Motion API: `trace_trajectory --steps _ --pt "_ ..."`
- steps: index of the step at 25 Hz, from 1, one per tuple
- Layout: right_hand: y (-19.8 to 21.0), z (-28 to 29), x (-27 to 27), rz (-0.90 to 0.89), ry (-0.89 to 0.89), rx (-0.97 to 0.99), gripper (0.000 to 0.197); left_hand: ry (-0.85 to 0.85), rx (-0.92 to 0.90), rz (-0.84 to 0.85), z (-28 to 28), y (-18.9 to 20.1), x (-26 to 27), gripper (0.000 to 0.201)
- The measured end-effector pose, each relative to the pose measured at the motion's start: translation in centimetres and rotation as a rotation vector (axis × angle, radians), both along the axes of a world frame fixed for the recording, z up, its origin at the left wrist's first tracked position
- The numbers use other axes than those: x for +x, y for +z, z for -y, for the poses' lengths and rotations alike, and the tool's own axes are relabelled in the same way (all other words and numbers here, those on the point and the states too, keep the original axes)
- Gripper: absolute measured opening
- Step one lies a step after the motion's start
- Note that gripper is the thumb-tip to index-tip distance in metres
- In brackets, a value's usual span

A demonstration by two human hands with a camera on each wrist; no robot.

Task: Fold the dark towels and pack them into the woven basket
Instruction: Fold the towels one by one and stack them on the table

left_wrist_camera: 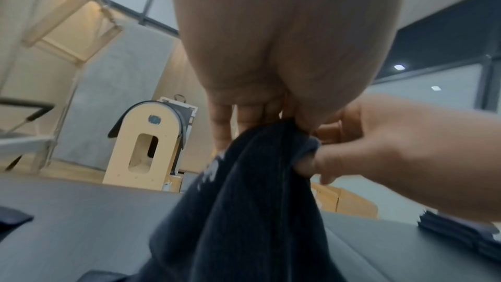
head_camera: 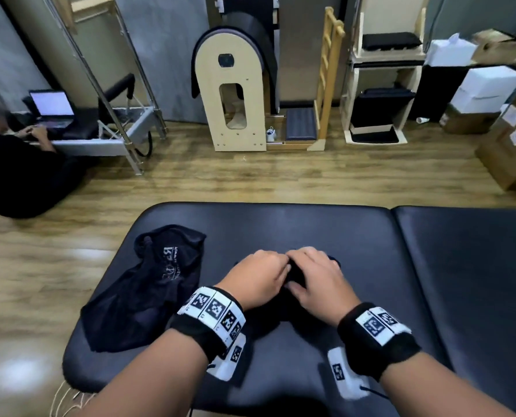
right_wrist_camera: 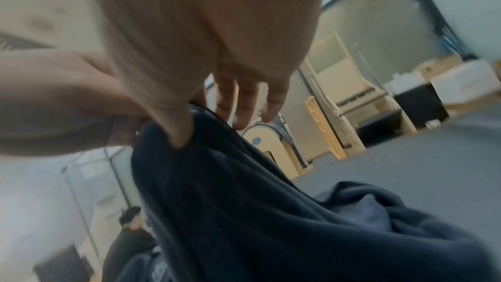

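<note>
A dark towel point(head_camera: 295, 276) lies bunched on the black padded table point(head_camera: 310, 230), mostly hidden under my hands. My left hand point(head_camera: 280, 266) and right hand point(head_camera: 298, 266) meet over it, fingertips nearly touching. In the left wrist view my left hand point(left_wrist_camera: 287, 119) pinches the top edge of the towel point(left_wrist_camera: 244, 201), and my right hand point(left_wrist_camera: 311, 158) pinches it just beside. The right wrist view shows my right hand point(right_wrist_camera: 187, 119) gripping the raised towel point(right_wrist_camera: 244, 201), with my left hand point(right_wrist_camera: 54, 104) alongside. A second dark towel point(head_camera: 148, 290) with white print lies crumpled to the left.
Pale woven strands point(head_camera: 67, 398) show at the table's lower left corner. What looks like a stack of folded dark cloth point(left_wrist_camera: 461, 235) sits on the table to the right. A person point(head_camera: 16, 164) sits on the floor far left. Wooden equipment point(head_camera: 235, 94) and boxes point(head_camera: 509, 145) stand beyond.
</note>
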State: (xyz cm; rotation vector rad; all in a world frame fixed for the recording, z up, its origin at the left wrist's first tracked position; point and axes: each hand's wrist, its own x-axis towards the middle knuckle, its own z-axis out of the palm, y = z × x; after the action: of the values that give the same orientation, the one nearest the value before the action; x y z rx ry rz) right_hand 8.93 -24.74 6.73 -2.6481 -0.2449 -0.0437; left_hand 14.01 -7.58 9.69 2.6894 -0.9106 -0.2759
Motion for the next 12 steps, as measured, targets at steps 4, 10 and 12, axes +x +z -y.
trace_trajectory --steps 4,10,12 --pt "1.6 2.0 0.8 -0.055 -0.091 0.08 0.012 0.064 0.12 0.187 1.0 0.8 -0.6 0.025" --pt "3.7 3.1 1.1 -0.045 -0.085 0.263 0.028 0.01 -0.213 -0.209 0.2 1.8 0.5 0.024" --pt "5.1 3.2 1.4 0.042 -0.013 0.315 0.03 -0.039 -0.229 -0.212 1.2 1.9 0.7 0.02"
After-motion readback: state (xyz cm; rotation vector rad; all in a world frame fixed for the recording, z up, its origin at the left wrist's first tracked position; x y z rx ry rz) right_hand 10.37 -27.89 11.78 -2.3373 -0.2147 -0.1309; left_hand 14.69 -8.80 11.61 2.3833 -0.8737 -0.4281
